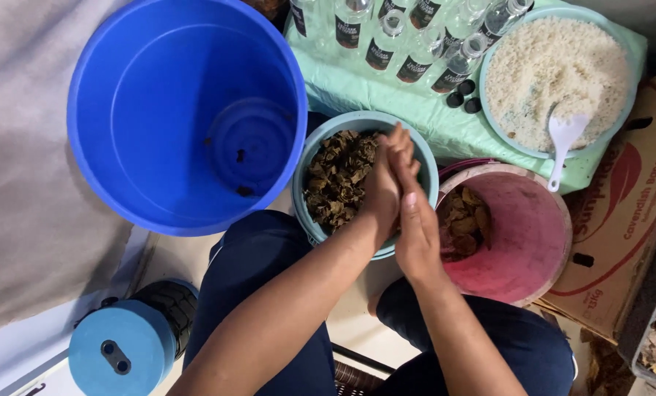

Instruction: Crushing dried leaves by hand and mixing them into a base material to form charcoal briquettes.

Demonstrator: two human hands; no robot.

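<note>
Hands rubbing over teal bowl, centre frame.
Left hand and right hand pressed palm-to-palm; held contents can't tell. Stay above teal bowl of dried leaves so crumbs drop in.

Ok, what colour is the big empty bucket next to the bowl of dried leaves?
Bright blue; the bucket shows clearly in the head view.

Big bucket left of my hands: bright blue inside and out. Bowl under my hands: pale teal, leaves in it dark brown, olive patches. Bucket at my right: pink, faded, brown leaf scraps inside. Tray up top: light teal, rice off-white, spoon white. Cloth beneath: mint green. Bottles: clear glass, black labels; loose caps black. My trousers: navy. Box: tan cardboard, red print. Round lid by my left knee: sky blue.
</note>
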